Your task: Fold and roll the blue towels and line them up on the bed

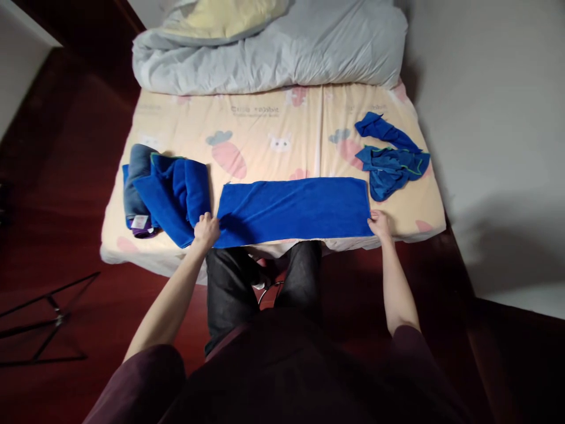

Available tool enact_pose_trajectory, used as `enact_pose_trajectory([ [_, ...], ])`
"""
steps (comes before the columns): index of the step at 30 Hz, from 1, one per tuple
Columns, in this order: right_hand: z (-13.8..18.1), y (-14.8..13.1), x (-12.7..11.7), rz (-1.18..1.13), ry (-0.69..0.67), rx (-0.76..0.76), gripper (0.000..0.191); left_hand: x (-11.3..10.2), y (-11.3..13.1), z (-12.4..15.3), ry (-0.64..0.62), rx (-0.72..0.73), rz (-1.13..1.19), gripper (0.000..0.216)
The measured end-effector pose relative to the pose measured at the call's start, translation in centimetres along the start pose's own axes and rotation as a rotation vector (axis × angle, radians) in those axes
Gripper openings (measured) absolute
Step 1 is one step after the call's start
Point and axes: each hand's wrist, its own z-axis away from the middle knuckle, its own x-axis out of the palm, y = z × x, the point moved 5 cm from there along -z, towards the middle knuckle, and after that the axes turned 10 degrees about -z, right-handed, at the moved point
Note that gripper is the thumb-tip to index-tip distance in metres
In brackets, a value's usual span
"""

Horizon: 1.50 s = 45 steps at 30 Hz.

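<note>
A blue towel [293, 209] lies folded into a long strip across the near edge of the mattress [265, 135]. My left hand [206, 229] is closed on the towel's near left corner. My right hand [379, 225] pinches its near right corner. Both arms reach forward from my dark red sleeves, with my legs in dark trousers below the bed edge.
A pile of folded blue towels [170, 191] sits on the left of the mattress. A crumpled blue cloth [391, 156] lies at the right. A grey duvet [273, 53] and a yellow pillow are bunched at the far end. A black metal stand [48, 321] rests on the dark red floor at left.
</note>
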Motion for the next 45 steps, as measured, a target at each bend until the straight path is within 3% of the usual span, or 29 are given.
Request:
enact_pose_trajectory([
  [4,-3.4,-4.1,1.6,0.029,0.013,-0.066,0.045,-1.9,0.0,-6.0,0.156,0.074,0.15,0.049],
  [8,-8.9,-6.4,4.5,0.041,-0.05,-0.097,0.046,-2.5,-0.2,-12.2,0.207,0.087,0.311,0.05],
  [14,-16.3,-3.6,5.8,0.113,0.003,0.034,0.04,-1.9,0.4,-16.6,0.214,0.141,0.366,0.046],
  [18,-18.8,-1.2,5.2,0.073,-0.114,0.091,0.027,-2.0,-0.3,-18.1,0.157,0.169,0.346,0.035],
  [20,-19.6,-0.7,4.6,0.053,-0.1,0.077,0.02,-2.3,-1.0,-18.8,0.176,0.14,0.361,0.033],
  [25,-20.5,-1.1,4.2,-0.042,0.09,-0.02,0.018,-3.3,-3.0,-19.5,0.316,-0.073,0.46,0.039],
  [28,-20.0,-1.7,5.3,-0.092,0.136,-0.003,0.027,-3.7,-2.5,-19.3,0.343,-0.133,0.478,0.038],
  [33,-17.5,-2.9,6.0,-0.068,0.143,-0.047,0.043,-4.1,2.8,-16.0,0.421,-0.169,0.393,0.041],
  [38,-17.4,-1.5,2.9,-0.047,0.117,-0.048,0.047,-2.3,10.0,-11.4,0.356,0.078,0.398,0.06],
  [41,-19.5,0.0,0.7,-0.021,0.108,-0.022,0.048,-1.4,11.0,-10.5,0.372,0.044,0.386,0.062],
  [45,-22.8,1.5,-0.2,0.036,0.157,-0.011,0.049,-1.1,10.9,-10.8,0.402,0.013,0.387,0.062],
])
